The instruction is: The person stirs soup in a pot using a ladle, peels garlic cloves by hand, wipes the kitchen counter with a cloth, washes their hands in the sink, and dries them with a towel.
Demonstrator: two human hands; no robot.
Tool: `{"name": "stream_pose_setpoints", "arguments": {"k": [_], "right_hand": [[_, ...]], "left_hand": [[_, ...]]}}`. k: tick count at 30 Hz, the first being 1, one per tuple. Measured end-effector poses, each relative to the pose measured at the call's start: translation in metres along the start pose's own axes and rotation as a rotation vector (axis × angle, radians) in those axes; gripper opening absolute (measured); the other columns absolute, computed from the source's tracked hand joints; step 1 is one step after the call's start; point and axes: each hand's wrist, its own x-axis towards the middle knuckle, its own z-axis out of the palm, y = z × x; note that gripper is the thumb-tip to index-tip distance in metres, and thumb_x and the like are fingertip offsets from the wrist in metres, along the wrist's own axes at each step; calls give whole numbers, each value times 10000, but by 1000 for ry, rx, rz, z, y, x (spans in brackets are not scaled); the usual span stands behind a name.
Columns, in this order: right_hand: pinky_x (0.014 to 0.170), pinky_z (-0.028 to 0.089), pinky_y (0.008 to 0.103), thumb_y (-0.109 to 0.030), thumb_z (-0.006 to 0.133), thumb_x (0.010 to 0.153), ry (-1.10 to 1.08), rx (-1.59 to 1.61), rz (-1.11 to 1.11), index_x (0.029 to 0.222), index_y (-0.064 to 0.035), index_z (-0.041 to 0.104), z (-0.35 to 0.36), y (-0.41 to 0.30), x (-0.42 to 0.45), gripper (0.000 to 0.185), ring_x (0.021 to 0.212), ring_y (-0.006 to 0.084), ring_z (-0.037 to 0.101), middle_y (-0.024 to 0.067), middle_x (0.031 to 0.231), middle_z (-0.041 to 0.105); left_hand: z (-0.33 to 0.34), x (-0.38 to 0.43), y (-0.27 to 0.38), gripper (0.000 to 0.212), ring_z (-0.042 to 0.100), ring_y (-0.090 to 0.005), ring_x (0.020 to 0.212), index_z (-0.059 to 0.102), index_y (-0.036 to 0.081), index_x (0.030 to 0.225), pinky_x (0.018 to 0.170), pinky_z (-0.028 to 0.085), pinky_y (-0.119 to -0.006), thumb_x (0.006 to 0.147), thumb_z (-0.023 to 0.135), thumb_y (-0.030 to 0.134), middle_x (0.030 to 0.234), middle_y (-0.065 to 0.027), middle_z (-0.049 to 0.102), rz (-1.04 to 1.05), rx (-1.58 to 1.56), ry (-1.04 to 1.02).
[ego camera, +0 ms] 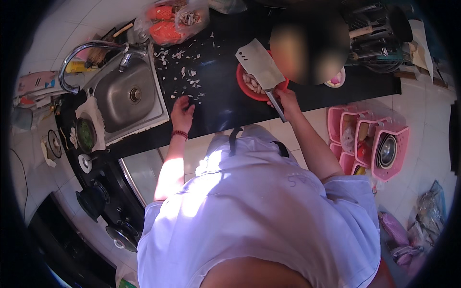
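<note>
My right hand grips a metal-handled cleaver at the counter's front edge. The broad blade, with several small holes near its far corner, slants over a red bowl. Pale cloves that look like garlic lie in the bowl, partly hidden under the blade. Whether my right fingers also touch the bowl's rim I cannot tell. My left hand, with a beaded bracelet on the wrist, is at the counter's edge, fingers loosely curled and holding nothing visible. Scattered white peel lies just beyond it.
A stainless sink with a curved faucet is at left. Plastic bags stand behind the peel. A small bowl sits right, beside a blurred area. Pink baskets stand on the floor at right; a stove is at lower left.
</note>
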Motion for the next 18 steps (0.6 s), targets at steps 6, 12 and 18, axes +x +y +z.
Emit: {"name": "stream_pose_setpoints", "arguments": {"k": [6, 12, 18], "right_hand": [[509, 509, 247, -530, 617, 888, -131, -248, 80, 944, -16, 626, -3, -7, -40, 517, 585, 147, 648, 96, 741, 667], [567, 526, 314, -440, 688, 848, -74, -737, -267, 970, -50, 632, -11, 25, -25, 412, 630, 191, 666, 95, 737, 664], [651, 512, 463, -383, 693, 828, 240, -1016, -560, 930, -98, 611, -16, 23, -39, 313, 755, 367, 657, 165, 777, 664]], "left_hand": [[24, 31, 55, 72, 658, -109, 707, 646, -1, 913, 672, 543, -250, 850, 675, -17, 788, -53, 690, -192, -332, -194], [85, 2, 67, 102, 670, -137, 690, 674, -5, 900, 711, 547, -270, 861, 712, 81, 812, -97, 705, -7, -218, -238], [112, -1, 109, 288, 673, -126, 671, 695, 4, 884, 665, 502, -238, 886, 706, 291, 726, -69, 709, -197, 1, -466]]}}
